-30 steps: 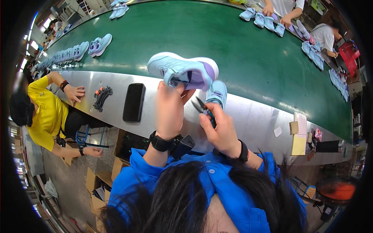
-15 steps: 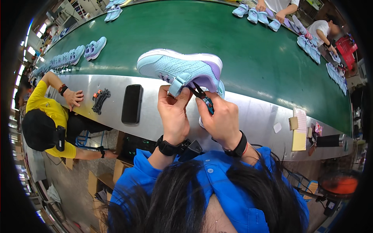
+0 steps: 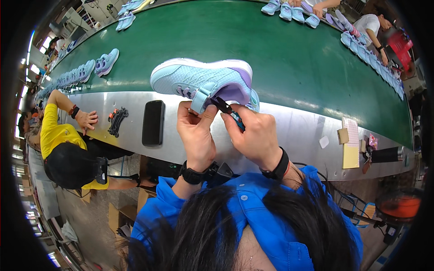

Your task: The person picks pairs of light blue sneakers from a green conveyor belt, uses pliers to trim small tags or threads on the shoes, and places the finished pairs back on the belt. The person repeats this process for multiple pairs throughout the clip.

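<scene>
I see the snips (image 3: 238, 121) have now reached the pale-blue shoe (image 3: 199, 77), apparently within working range. The left hand (image 3: 197, 136) pinches its strap (image 3: 201, 96); the right hand (image 3: 258, 134) curls closed around the snips.

My left fingers (image 3: 207, 116) pinch a pale-blue sneaker (image 3: 199, 77) beside its strap. It's tipped, white sole facing away, toe to the left, lilac heel to the right, opening toward me. My right fingers (image 3: 245, 114) grip teal-handled thread snips (image 3: 229, 112), dark blades at that opening.
</scene>
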The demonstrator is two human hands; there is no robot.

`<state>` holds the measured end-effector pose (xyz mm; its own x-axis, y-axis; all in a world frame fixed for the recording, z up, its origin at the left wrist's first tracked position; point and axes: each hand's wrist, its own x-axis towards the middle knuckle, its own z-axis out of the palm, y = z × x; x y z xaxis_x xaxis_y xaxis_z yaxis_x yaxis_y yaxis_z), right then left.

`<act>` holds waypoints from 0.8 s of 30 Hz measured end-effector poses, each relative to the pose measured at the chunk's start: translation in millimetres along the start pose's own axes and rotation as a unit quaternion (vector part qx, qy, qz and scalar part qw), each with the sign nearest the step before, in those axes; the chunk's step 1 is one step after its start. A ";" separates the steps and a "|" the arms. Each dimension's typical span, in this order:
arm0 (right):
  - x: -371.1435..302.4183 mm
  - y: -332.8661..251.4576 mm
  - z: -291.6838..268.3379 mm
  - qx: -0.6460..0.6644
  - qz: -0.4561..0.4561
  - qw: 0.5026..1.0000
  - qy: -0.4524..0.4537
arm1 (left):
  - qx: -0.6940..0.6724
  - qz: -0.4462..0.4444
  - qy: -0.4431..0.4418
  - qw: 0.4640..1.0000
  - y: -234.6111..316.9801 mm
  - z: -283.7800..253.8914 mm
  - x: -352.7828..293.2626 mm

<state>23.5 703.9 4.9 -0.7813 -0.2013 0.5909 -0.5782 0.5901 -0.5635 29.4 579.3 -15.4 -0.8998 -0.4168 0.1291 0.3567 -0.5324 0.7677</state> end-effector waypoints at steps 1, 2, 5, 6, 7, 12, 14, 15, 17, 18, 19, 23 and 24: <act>-0.3 1.1 -0.3 0.002 -0.005 1.000 0.002 | 0.003 0.002 -0.002 1.000 -0.1 -0.5 0.0; -0.5 2.1 -0.8 0.003 -0.006 1.000 -0.003 | 0.007 0.004 -0.003 1.000 -0.3 -1.1 -0.1; -1.3 5.2 -3.7 0.012 -0.001 1.000 -0.009 | 0.023 0.008 -0.010 1.000 0.1 1.3 -0.8; -1.1 5.6 -5.2 0.021 0.004 1.000 -0.007 | 0.029 0.008 -0.012 0.999 -0.2 2.2 -1.2; -1.0 5.6 -5.4 0.033 0.008 0.999 -0.006 | 0.033 0.011 -0.012 0.999 -0.5 1.2 -1.6; -2.6 7.9 -9.8 0.079 0.025 0.997 0.010 | 0.070 0.030 -0.017 0.997 3.6 8.2 -3.7; -3.8 12.5 -10.5 0.092 0.031 0.995 0.013 | 0.073 0.034 -0.019 0.997 2.0 12.1 -4.5; -3.8 13.7 -11.8 0.096 0.035 0.995 0.012 | 0.074 0.036 -0.021 0.996 0.8 14.0 -5.2; -3.3 14.3 -14.2 0.105 0.039 0.994 0.011 | 0.089 0.043 -0.025 0.995 2.4 15.4 -5.1; -2.9 15.1 -15.8 0.109 0.038 0.993 0.008 | 0.096 0.046 -0.027 0.994 3.1 16.0 -4.8; -2.5 16.4 -17.4 0.115 0.037 0.993 0.006 | 0.098 0.052 -0.028 0.993 3.6 17.5 -4.3; -3.7 24.2 -17.3 0.157 0.030 0.987 0.021 | 0.112 0.070 -0.037 0.991 3.8 23.1 -2.8; -3.1 25.2 -19.2 0.163 0.030 0.986 0.022 | 0.118 0.074 -0.040 0.990 3.4 24.2 -3.1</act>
<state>15.9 734.4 0.0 -0.8096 -0.1352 0.5712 -0.5816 0.3163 -0.7495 27.3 596.6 2.1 -0.8628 -0.4125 0.2922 0.4253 -0.2801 0.8606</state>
